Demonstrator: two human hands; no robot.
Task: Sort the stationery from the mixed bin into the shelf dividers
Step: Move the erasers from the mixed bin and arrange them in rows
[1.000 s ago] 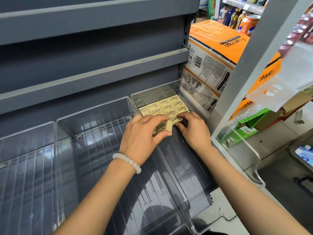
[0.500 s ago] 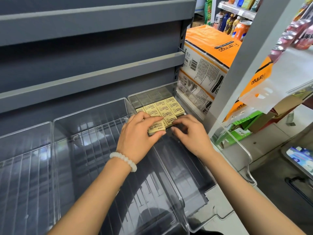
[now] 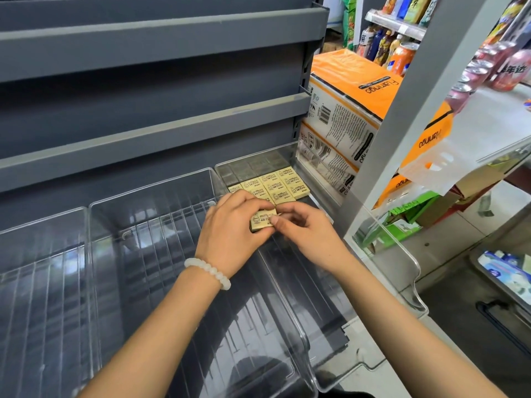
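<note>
Held eraser: pale yellow block, "miffy" print facing up, tilted slightly, just above the rightmost divider.
Eraser rows: matching yellow blocks, flat, packed edge to edge at the back.
Rightmost divider: clear plastic, front part bare.

The hands hide the nearest erasers in the right-hand bin; both forearms leave the bottom edge.

Bright, sharp; wide-angle edge warp
</note>
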